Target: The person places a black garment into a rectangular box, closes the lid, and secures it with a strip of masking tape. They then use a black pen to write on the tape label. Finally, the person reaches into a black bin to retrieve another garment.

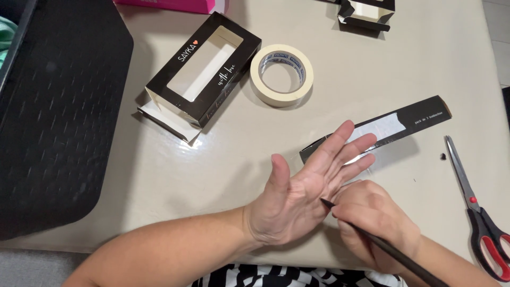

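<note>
Left hand (297, 196) open, palm up, holding nothing; right hand (374, 223) at 3 o'clock, fist closed round thin black pencil (393, 252); likely light, rigid, gripped mid-shaft; flattened black cardboard sleeve (396, 126) at 1 o'clock on surface (159, 180).

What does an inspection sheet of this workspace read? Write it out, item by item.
Surface: beige table, glossy and bare between items.
Job's things: black pencil, tip against the open palm; long flat black carton piece under the fingertips.
Clutter: black window box, open at one end; roll of masking tape; red-handled scissors; second black box at far edge; pink box; small dark scrap.
Grippers: left hand open, palm up; right hand closed on the pencil.
Cables: nothing seen.
Surroundings: black textured mat at left; black-and-white patterned clothing.
</note>
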